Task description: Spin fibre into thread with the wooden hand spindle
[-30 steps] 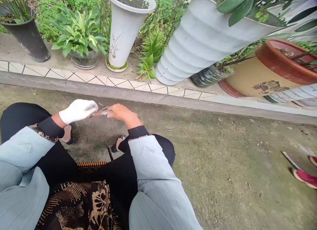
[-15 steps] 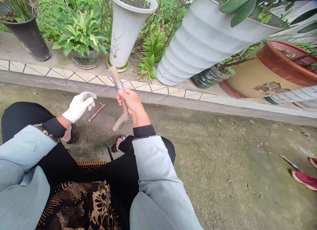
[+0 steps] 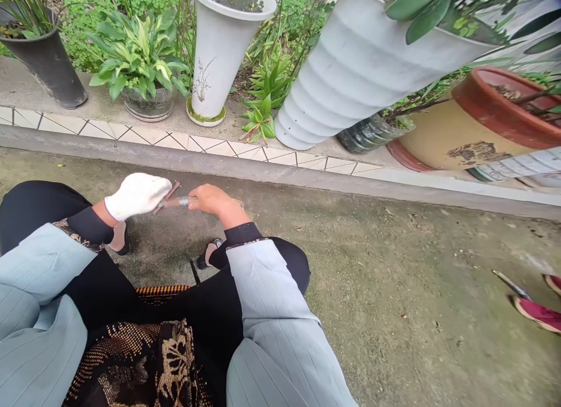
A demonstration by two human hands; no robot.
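I sit low on a concrete yard floor, knees apart. My left hand (image 3: pixel 137 195), in a white glove, is closed over one end of a thin reddish-brown stick (image 3: pixel 169 192) that lies on the ground. My right hand (image 3: pixel 213 198), bare, grips a wooden-handled tool with a metal band (image 3: pixel 180 202); the tool points left and meets the stick close to my gloved fingers. The tool's far end is hidden by my hands.
A tiled kerb (image 3: pixel 245 153) runs across ahead, lined with a dark pot (image 3: pixel 48 65), a leafy plant in a bowl (image 3: pixel 144 62), a tall white planter (image 3: pixel 219 51), a ribbed white pot (image 3: pixel 350 74) and a terracotta pot (image 3: pixel 482 121). Another person's red shoe (image 3: pixel 537 313) is at the right.
My right hand, which held the tool upright half a second ago, has swung it down onto the stick. My left hand has closed on the stick again.
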